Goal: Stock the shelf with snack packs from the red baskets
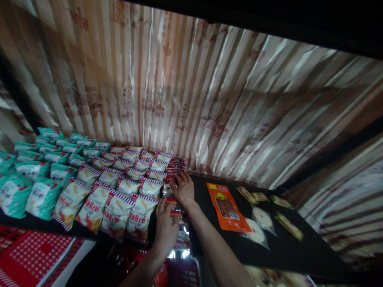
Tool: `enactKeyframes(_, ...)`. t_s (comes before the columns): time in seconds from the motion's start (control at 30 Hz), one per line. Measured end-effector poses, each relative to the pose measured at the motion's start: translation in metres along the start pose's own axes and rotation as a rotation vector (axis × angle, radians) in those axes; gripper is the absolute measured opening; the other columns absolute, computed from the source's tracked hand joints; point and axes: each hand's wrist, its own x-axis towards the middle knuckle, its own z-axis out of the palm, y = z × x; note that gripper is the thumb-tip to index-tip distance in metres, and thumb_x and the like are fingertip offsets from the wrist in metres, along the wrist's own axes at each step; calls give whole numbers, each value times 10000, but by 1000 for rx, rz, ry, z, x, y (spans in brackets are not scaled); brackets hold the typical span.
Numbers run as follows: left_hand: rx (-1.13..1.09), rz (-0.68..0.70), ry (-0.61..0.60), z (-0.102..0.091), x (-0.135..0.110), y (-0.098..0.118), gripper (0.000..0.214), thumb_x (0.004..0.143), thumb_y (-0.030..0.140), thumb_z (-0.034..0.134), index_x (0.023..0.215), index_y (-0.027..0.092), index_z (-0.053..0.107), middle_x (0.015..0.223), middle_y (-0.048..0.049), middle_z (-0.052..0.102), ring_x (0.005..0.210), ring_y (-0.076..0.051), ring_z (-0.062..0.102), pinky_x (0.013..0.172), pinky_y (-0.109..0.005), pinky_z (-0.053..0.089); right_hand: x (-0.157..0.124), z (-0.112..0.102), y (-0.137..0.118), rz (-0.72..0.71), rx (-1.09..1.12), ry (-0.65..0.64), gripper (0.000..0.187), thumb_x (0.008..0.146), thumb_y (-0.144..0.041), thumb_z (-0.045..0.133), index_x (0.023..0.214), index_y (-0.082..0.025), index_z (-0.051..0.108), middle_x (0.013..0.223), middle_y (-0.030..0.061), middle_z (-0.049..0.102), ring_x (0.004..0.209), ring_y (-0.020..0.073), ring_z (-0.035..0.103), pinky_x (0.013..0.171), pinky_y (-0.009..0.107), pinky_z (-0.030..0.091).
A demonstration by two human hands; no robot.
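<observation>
A narrow column of dark red and silver packets (174,171) runs from the back of the black shelf (200,223) to its front. My right hand (184,189) lies over the middle of this column, fingers stretched and slightly apart, fingertips touching the packets. Nearer to me, my left hand (166,227) has its fingers bent and its thumb against a dark red packet (176,209); part of that packet is hidden under the hand. Immediately left are rows of white snack bags (142,217) with red and blue striped edges.
Teal snack bags (44,197) fill the shelf's left end. On the right lie an orange packet (226,207), round white packs (263,218) and small yellowish packs (289,226). Pleated printed sheeting (185,79) hangs behind. A red plastic basket (38,253) is below left.
</observation>
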Motion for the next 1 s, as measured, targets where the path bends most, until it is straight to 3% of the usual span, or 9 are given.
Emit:
enactKeyframes(0.23, 131, 142, 44, -7, -9, 8, 402, 658, 48, 479, 1012, 146, 641, 1331, -116, 465, 1302, -273, 329, 1083, -452, 286, -7, -2, 0, -88, 87, 129, 342, 821, -318, 507, 1108, -174, 624, 1331, 123, 479, 1301, 277, 303, 1013, 434, 303)
enactKeyframes(0.43, 75, 192, 27, -20, -29, 15, 347, 698, 30, 440, 957, 154, 634, 1115, -105, 605, 1085, -205, 542, 978, -386, 427, -42, -15, -6, -136, 178, 159, 292, 820, -239, 469, 1027, -153, 657, 1299, 129, 505, 1244, 258, 393, 1012, 418, 335)
enactKeyframes(0.6, 20, 223, -20, -38, -61, 10, 336, 708, 8, 399, 915, 172, 608, 929, -55, 650, 894, -151, 598, 866, -309, 473, -97, -26, -13, -119, 274, 162, 285, 842, -265, 444, 988, -155, 663, 1242, 130, 542, 1154, 232, 482, 979, 399, 390)
enactKeyframes(0.77, 24, 233, -59, -49, -104, -11, 292, 733, 27, 376, 841, 180, 600, 845, -41, 639, 806, -139, 588, 779, -267, 463, -167, -31, -27, -139, 373, 187, 292, 858, -227, 418, 1042, -166, 635, 1170, 117, 594, 1087, 205, 528, 933, 388, 442)
enactKeyframes(1.0, 109, 104, -184, -57, -160, -54, 277, 717, 10, 345, 640, 190, 541, 676, -7, 574, 646, -113, 522, 663, -221, 425, -258, -10, -46, -142, 470, 112, 368, 824, -127, 381, 1102, -212, 607, 1078, 74, 639, 1031, 185, 567, 912, 379, 456)
